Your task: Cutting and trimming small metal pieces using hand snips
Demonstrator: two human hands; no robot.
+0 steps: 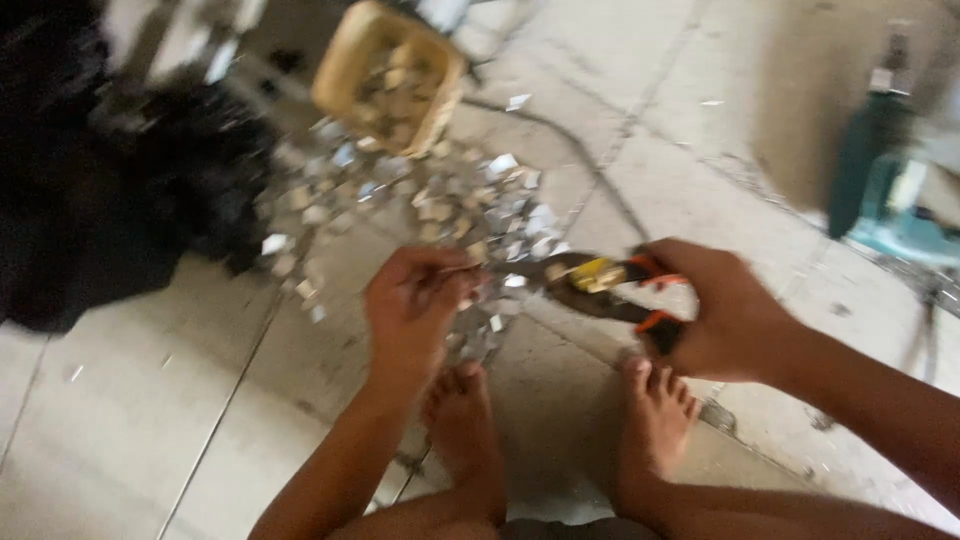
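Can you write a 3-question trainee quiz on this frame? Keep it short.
1. True or false: the right hand grips orange-handled snips.
2. What does the left hand pinch? A) a thin metal strip B) a paintbrush C) a screwdriver
3. Where is the yellowish basket relative to the pile of small metal pieces on the tiled floor?

Key:
1. True.
2. A, though blur hides detail.
3. Beyond the pile, farther from the person, with similar pieces inside.

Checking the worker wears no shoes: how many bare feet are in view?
2: left foot below the left hand; right foot below the right hand holding snips.
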